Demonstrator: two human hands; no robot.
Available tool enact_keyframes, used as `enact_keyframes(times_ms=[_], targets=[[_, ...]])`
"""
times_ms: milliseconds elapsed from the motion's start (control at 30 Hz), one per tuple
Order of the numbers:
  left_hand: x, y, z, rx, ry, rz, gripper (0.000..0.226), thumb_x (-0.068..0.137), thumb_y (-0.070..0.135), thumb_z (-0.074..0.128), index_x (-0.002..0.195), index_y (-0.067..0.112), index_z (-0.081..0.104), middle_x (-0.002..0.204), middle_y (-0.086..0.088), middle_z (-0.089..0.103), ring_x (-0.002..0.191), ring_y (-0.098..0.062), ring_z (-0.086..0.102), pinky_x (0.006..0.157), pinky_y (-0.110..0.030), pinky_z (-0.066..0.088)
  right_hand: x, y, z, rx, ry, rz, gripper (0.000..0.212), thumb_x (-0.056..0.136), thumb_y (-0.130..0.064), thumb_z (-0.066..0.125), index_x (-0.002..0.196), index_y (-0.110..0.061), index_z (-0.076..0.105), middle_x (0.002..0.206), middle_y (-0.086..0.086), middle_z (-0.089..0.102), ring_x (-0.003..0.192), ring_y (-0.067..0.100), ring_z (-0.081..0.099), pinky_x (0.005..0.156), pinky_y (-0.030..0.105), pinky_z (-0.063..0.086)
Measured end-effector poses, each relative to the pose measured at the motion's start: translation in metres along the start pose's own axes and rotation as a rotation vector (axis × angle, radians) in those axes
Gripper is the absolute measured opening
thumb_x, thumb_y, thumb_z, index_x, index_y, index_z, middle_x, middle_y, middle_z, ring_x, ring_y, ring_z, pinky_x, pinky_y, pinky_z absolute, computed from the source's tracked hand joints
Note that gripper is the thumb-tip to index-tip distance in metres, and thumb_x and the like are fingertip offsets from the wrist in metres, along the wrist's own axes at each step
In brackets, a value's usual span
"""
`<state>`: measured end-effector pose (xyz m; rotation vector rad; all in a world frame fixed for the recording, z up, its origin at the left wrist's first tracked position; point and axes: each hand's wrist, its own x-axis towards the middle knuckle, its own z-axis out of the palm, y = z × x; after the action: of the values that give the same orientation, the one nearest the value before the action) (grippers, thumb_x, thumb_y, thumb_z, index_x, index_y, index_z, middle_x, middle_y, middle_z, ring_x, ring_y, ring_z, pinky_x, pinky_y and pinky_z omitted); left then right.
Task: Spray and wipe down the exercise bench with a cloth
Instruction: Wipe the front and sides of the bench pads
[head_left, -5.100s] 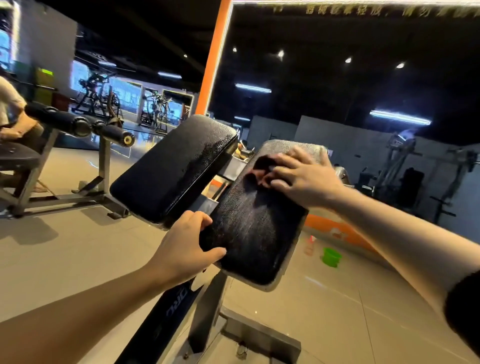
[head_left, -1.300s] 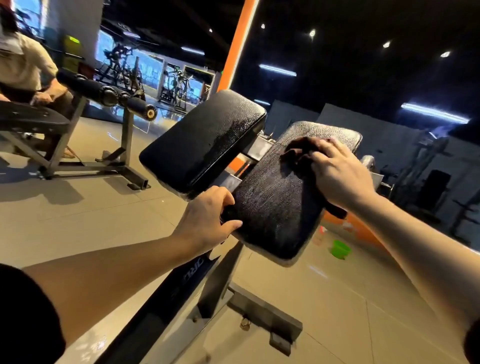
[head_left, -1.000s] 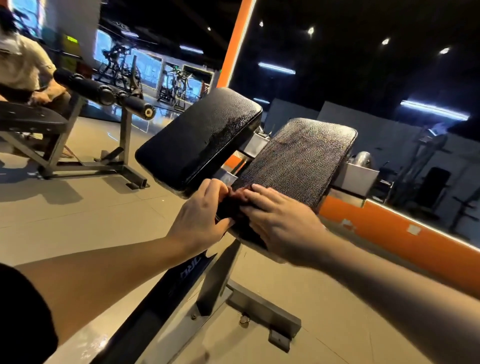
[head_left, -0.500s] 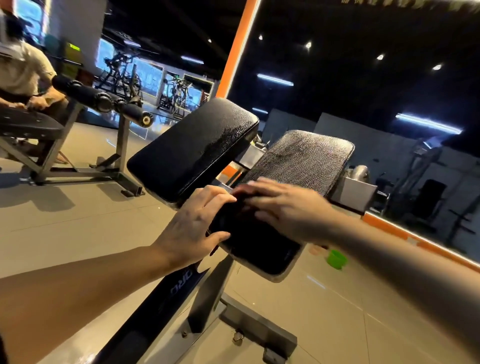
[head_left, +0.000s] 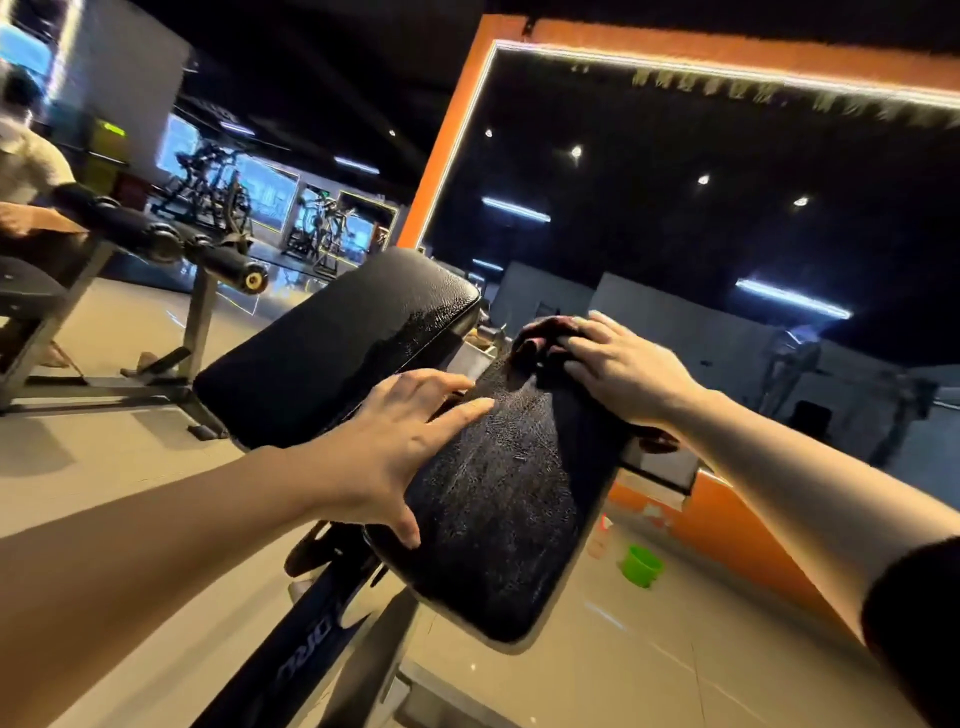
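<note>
Right hand (head_left: 623, 371) moved upward pressing one cloth (head_left: 537, 340), left hand (head_left: 387, 452) fingers spread (two pads (head_left: 498, 499)).

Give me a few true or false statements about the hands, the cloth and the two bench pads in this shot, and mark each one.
1. The right hand presses the cloth on the right pad. True.
2. The left hand holds a spray bottle. False: its fingers lie spread on the right pad's edge.
3. The cloth is at the pad's near end. False: it is at the far end.
4. A green bucket stands on the floor. True.
</note>
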<state>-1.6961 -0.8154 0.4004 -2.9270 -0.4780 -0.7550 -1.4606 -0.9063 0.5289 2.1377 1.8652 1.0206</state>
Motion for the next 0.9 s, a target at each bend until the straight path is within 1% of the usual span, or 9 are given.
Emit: enact_keyframes(times_ms=[67,133,333,400,467,567,633,800,900], targets=[[0.004,-0.001,0.000,0.005,-0.043,0.036,0.129,0.064,0.048,0.084,0.151,0.038,-0.011,0.155,0.018,-0.010,0.137,-0.002,-0.020,0.104,-0.021,-0.020,0.022,0.011,0.004,-0.003,0.020,0.129,0.040,0.103,-0.035,0.036,0.137,-0.018,0.051,0.154,0.004,0.033,0.145,0.024,0.019,0.118,0.036,0.021],[0.007,0.000,-0.001,0.001,-0.086,0.055,0.120,0.067,0.047,0.083,0.152,0.039,-0.002,0.158,0.020,-0.002,0.137,0.002,-0.017,0.105,-0.022,-0.018,0.037,-0.002,0.011,0.033,0.046,0.104,0.039,0.102,-0.034,0.037,0.133,-0.017,0.055,0.151,0.004,0.036,0.140,0.024,0.024,0.116,0.038,0.023],[0.005,-0.009,0.000,-0.133,-0.124,0.056,0.099,0.071,0.043,0.081,0.149,0.040,0.021,0.155,0.020,0.018,0.138,0.001,-0.002,0.104,-0.016,-0.001,0.003,-0.093,0.031,-0.023,0.000,-0.417,0.048,0.100,-0.028,0.030,0.140,-0.010,0.048,0.154,0.010,0.035,0.148,0.026,0.018,0.122,0.035,0.005],[0.003,-0.011,0.002,-0.191,-0.125,0.046,0.100,0.071,0.040,0.082,0.148,0.044,0.020,0.155,0.023,0.016,0.137,0.004,-0.002,0.110,-0.022,0.002,0.011,-0.074,0.023,-0.012,0.032,-0.376,0.045,0.099,-0.031,0.031,0.136,-0.018,0.054,0.151,0.005,0.041,0.142,0.026,0.029,0.119,0.038,0.017],[0.003,-0.009,0.001,-0.233,-0.134,0.036,0.100,0.071,0.037,0.083,0.147,0.047,0.020,0.154,0.026,0.015,0.137,0.003,-0.002,0.110,-0.025,0.003,0.032,-0.032,0.015,-0.054,0.073,-0.178,0.045,0.098,-0.034,0.031,0.136,-0.028,0.054,0.150,-0.001,0.042,0.133,0.024,0.038,0.111,0.037,0.029],[0.003,-0.010,-0.001,-0.270,-0.133,0.028,0.100,0.070,0.035,0.084,0.146,0.048,0.021,0.152,0.027,0.016,0.137,0.001,-0.001,0.113,-0.029,0.004,0.052,0.002,0.012,-0.013,0.055,0.155,0.040,0.102,-0.029,0.033,0.136,-0.020,0.052,0.153,0.005,0.035,0.132,0.028,0.034,0.110,0.038,0.028],[0.003,-0.010,-0.001,-0.283,-0.141,0.028,0.099,0.071,0.034,0.084,0.146,0.048,0.020,0.153,0.026,0.016,0.138,0.002,0.000,0.114,-0.031,0.004,0.048,-0.016,0.019,0.035,0.048,0.095,0.038,0.102,-0.027,0.036,0.133,-0.015,0.055,0.154,0.008,0.032,0.137,0.029,0.029,0.115,0.039,0.025],[0.003,-0.013,0.002,-0.305,-0.148,0.033,0.101,0.071,0.031,0.084,0.149,0.041,0.021,0.157,0.018,0.014,0.142,-0.001,0.005,0.109,-0.019,0.005,-0.012,-0.081,0.023,0.053,0.068,-0.464,0.038,0.101,-0.018,0.040,0.133,-0.005,0.057,0.148,0.012,0.045,0.145,0.029,0.026,0.119,0.025,-0.004],[0.002,-0.012,0.003,-0.356,-0.147,0.022,0.100,0.072,0.028,0.084,0.148,0.046,0.022,0.155,0.024,0.013,0.142,-0.001,0.008,0.109,-0.020,0.008,0.007,-0.035,0.007,-0.002,0.098,-0.241,0.038,0.102,-0.029,0.038,0.138,-0.030,0.052,0.154,-0.006,0.035,0.141,0.016,0.027,0.114,0.032,0.015]])
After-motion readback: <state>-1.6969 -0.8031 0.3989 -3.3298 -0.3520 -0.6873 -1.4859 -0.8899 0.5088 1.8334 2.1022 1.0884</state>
